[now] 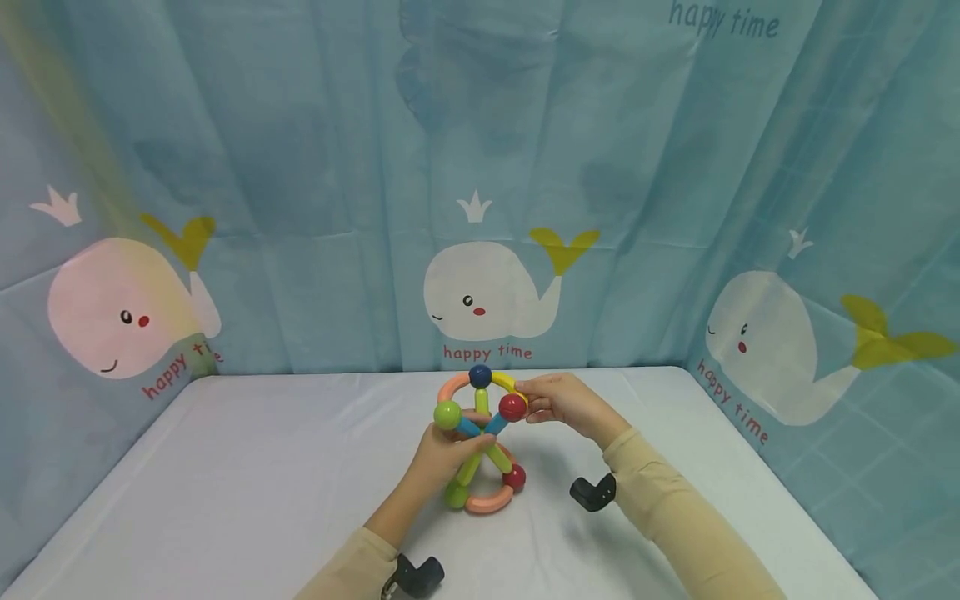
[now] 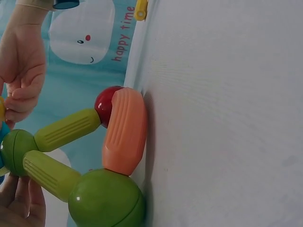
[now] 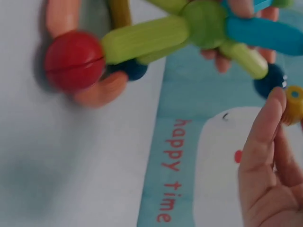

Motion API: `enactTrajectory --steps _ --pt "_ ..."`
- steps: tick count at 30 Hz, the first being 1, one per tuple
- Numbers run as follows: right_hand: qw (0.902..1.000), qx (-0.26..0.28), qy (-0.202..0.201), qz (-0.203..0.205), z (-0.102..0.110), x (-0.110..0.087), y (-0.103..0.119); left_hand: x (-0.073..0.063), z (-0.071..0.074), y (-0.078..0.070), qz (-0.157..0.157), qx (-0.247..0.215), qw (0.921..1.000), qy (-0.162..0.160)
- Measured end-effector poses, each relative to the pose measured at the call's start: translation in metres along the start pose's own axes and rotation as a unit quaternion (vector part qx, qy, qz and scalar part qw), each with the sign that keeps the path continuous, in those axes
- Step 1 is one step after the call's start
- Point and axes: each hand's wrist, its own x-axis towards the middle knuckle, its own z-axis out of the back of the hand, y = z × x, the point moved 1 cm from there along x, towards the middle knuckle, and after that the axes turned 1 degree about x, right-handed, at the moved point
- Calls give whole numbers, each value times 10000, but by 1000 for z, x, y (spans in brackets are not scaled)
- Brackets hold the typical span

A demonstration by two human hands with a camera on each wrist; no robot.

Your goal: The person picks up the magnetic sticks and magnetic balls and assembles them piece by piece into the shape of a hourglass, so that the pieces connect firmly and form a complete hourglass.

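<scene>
A ball-and-stick toy frame [image 1: 491, 503] of coloured balls and sticks stands on the white table. My left hand [image 1: 442, 454] grips it around the middle, close to the green centre ball [image 2: 18, 151]. Between thumb and fingers, my right hand [image 1: 566, 404] pinches a yellow curved stick [image 1: 502, 380] at the upper right. That stick's far end reaches the dark blue ball [image 1: 481, 377] at the top; a red ball [image 1: 513, 407] sits close to my right fingertips. Orange curved sticks, one orange stick [image 2: 125, 132] among them, link balls at the base.
A yellow piece [image 2: 140, 9] shows near the table's edge in the left wrist view. Black wrist cameras sit by both sleeves, one camera [image 1: 592, 492] at the right. A blue curtain [image 1: 322, 208] with whale prints hangs behind the table [image 1: 262, 483].
</scene>
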Motion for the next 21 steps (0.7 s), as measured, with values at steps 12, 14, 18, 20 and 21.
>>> enactTrajectory --steps 12,14,18,20,21 --pt "9990 358 -125 -232 -5 -8 20 -1 -1 -1 -68 -3 10000 36" --pt "9992 318 -120 -196 -6 -9 22 -1 -1 -1 -102 15 9999 51" --pt "9997 139 -192 -73 -8 -10 24 0 -2 -1 -143 51 9998 94" --pt "9996 132 -248 -68 -8 -10 24 0 -2 -1 -124 56 9999 97" --pt "9995 149 -258 -68 -8 -10 24 0 -2 -1 -104 70 9999 88"
